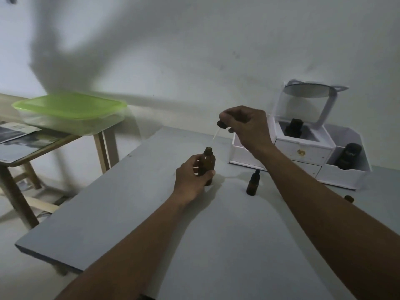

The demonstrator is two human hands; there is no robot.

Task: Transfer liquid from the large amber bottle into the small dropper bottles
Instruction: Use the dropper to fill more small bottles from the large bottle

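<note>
My left hand is curled round the large amber bottle, with the thumb on its near side and the fingers wrapped behind. The bottle stands upright on the grey table and its mouth is uncapped. My right hand is raised above and just to the right of it. Its thumb and fingertips pinch the black bulb of a dropper, and the other fingers are folded in. The dropper's clear glass tube slants down and to the left, its tip just above the bottle's mouth and not touching it.

A small dropper bottle stands capped and upright just inside my right forearm, to the right of my left hand. The top of another small amber bottle shows beyond that forearm, mostly hidden. Behind my right hand sits a white organizer holding dark bottles. Well to the left of my left hand, a green-lidded container rests on a wooden side table.
</note>
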